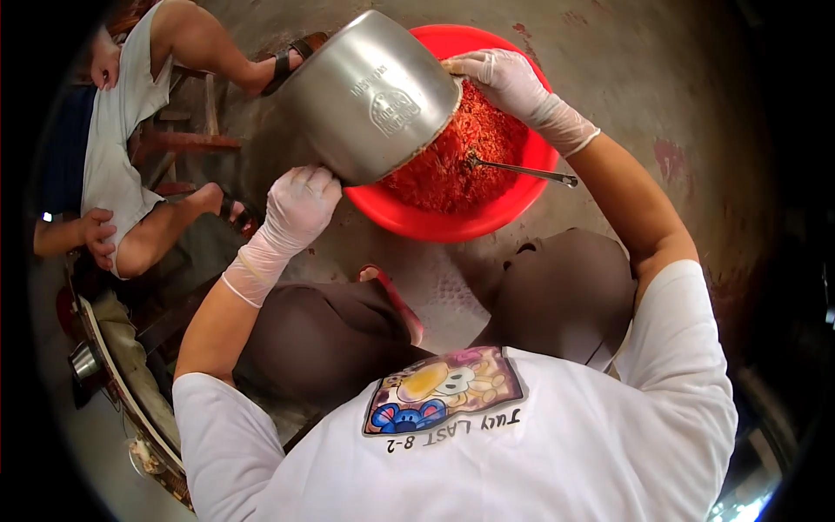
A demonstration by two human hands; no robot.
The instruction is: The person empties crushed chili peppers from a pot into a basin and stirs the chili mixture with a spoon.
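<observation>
A silver metal pot (pixel 374 96) with a stamped emblem is tipped over a red plastic basin (pixel 417 228), its mouth facing down toward the basin. My left hand (pixel 300 207), in a thin clear glove, is closed on the pot's rim at the lower left. On the opposite side, my gloved right hand (pixel 503 83) grips the rim at the right. Crumbly red chopped mixture (pixel 461 174) fills much of the basin. A metal spoon (pixel 526 171) stands in it, handle pointing right. The pot's inside is hidden from me.
A seated person (pixel 130 139) is at the left, sandalled feet near the pot and basin. A wooden stool (pixel 187 143) is beneath that person. At lower left is a round-edged object (pixel 113 370) with a metal cup (pixel 85 360). My knees flank the concrete floor (pixel 448 300) before the basin.
</observation>
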